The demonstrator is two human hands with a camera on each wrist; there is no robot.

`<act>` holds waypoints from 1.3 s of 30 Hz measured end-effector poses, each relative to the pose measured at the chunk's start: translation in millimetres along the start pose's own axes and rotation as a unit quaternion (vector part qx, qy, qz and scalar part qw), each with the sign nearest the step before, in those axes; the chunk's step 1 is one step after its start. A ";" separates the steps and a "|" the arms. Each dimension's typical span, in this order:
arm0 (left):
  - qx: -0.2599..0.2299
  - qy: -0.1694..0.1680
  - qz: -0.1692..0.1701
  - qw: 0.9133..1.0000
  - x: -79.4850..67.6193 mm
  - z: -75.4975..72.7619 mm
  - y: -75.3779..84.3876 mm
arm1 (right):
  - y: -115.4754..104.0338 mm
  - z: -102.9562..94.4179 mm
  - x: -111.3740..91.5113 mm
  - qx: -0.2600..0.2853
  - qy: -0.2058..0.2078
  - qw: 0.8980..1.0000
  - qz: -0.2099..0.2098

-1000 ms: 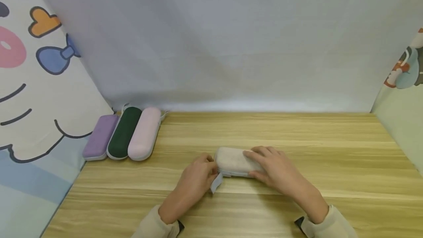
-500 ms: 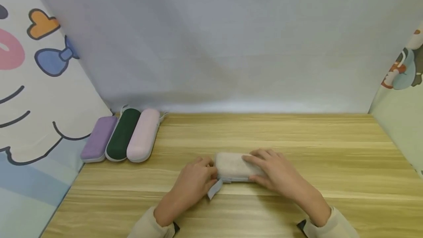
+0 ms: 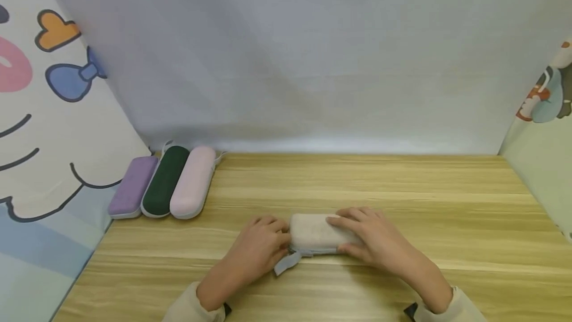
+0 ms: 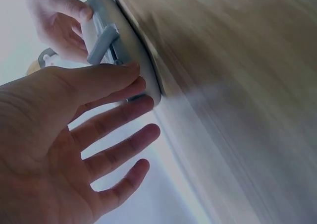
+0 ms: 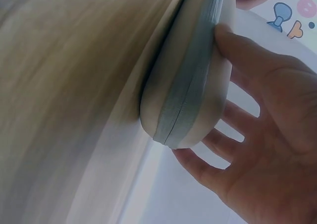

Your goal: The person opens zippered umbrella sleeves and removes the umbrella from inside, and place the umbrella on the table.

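A cream zippered case (image 3: 317, 232) with a grey-blue zip band lies lengthwise on the wooden tabletop, and it looks like a glasses case. My right hand (image 3: 380, 237) grips its right end, thumb on the near zip side and fingers over the top and far side. At the left end is my left hand (image 3: 256, 247), thumb and forefinger by the corner. In the left wrist view its other fingers (image 4: 119, 152) are spread and nearly straight; firm contact is hard to tell. A grey strap (image 3: 287, 262) hangs off the zip beside the left fingers.
At the back left, three more cases lie side by side: a purple case (image 3: 134, 188), a dark green case (image 3: 166, 183) and a pale pink case (image 3: 193, 183). A grey-white backdrop (image 3: 321, 63) rises behind the table (image 3: 380, 178), with printed panels left and right.
Both hands and the cream case have shifted slightly toward the table's near edge. The strap has swung left, and the left hand has drawn a little left. The other cases stay put.
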State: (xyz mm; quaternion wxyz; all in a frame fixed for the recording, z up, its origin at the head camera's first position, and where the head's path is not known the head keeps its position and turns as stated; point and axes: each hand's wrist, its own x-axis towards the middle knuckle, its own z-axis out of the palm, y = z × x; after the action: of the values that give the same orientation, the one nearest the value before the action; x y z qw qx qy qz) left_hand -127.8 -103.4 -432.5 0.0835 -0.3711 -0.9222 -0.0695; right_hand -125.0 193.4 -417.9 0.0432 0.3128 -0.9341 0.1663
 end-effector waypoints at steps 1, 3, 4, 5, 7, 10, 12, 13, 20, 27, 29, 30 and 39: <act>0.001 0.002 0.005 1.000 -1.1 -0.3 -0.7 | -0.3 -0.1 -0.5 0.004 -0.001 1.000 -0.002; 0.003 0.005 0.014 1.000 -3.2 -1.4 -1.7 | -0.6 -0.3 -1.4 0.008 -0.002 1.000 -0.006; 0.005 0.006 0.018 1.000 -4.1 -2.0 -1.9 | -0.6 -0.3 -2.0 0.009 -0.002 1.000 -0.010; 0.007 0.009 0.022 1.000 -4.9 -2.6 -2.2 | -0.6 -0.2 -2.6 0.009 -0.003 1.000 -0.012; 0.008 0.013 0.029 0.999 -6.3 -3.6 -2.3 | -0.9 0.0 -3.7 0.007 -0.005 1.000 -0.016; 0.012 0.016 0.035 0.999 -7.6 -4.3 -2.3 | -1.4 0.5 -5.7 0.007 -0.008 1.000 -0.019; 0.012 0.015 0.035 0.999 -8.0 -4.3 -2.2 | -2.0 0.5 -6.6 0.009 -0.009 1.000 -0.019; 0.012 0.015 0.035 0.999 -8.1 -4.5 -2.2 | -2.1 0.6 -6.8 0.009 -0.010 1.000 -0.019; 0.002 -0.002 0.029 1.000 -8.1 -5.5 -2.9 | -1.8 2.1 -8.1 0.008 -0.009 1.000 -0.026; 0.007 -0.008 0.040 0.999 -8.8 -6.5 -6.0 | -3.0 1.4 -12.0 0.020 -0.014 0.999 -0.029; 0.011 -0.007 0.045 0.999 -8.7 -6.8 -6.6 | -3.0 1.1 -12.6 0.022 -0.013 0.999 -0.033; 0.013 -0.006 0.047 0.999 -8.6 -7.1 -7.0 | -2.9 0.9 -12.7 0.022 -0.012 0.999 -0.036; 0.008 0.008 0.060 0.998 -5.2 -6.4 -11.7 | -1.9 0.1 -13.4 0.028 -0.010 0.998 -0.051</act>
State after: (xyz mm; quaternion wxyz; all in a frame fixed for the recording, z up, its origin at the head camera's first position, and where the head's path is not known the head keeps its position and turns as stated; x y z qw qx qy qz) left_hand -131.6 -116.5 -428.1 0.0976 -0.4244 -0.8982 -0.0604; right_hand -113.1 199.5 -419.9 0.0332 0.3626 -0.9125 0.1864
